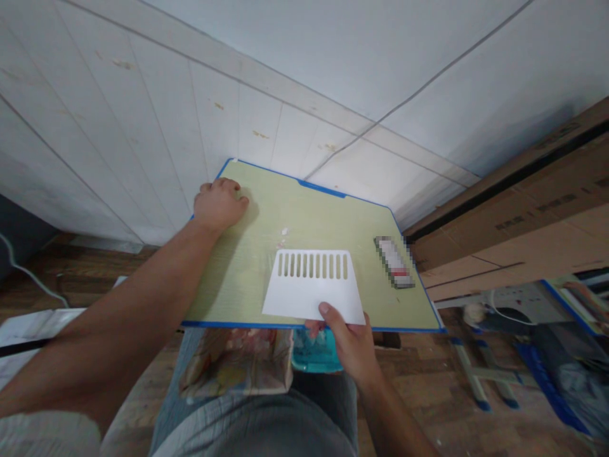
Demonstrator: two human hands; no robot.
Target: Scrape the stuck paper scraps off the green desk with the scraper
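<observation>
At the far left, one white cable (28, 276) trails down over the wooden floor, above one pale object (28, 333) too partly hidden by the forearm to name. Next comes the left hand (219, 204), one of two in sight; it lies across the left edge of the single pale green tabletop (266, 203), near the far-left corner. Its fingers are bent and its thumb reaches in over the surface; whether it grips the edge or only rests there, I cannot tell. Below the near edge, toward its left half, sits one crumpled printed bag (238, 368) by the person's lap. Near the middle of the tabletop lie two small pale scraps (284, 231). Just nearer than these is one white scraper (311, 297) with a single row of slots, over the middle of the near edge, its slotted side turned toward the far edge. Beneath that edge shows one turquoise tub (314, 355). One blue clip-like piece (323, 189) sits along the far edge. The right hand (354, 346) is clamped on the scraper at its near side, thumb on top, fingers underneath. Near the right edge lies one pixelated oblong object (394, 263). One grey cable (413, 95) crosses the wall. Beyond the right edge stand cardboard (476, 235) and, lower, two blue-footed legs (461, 365).
</observation>
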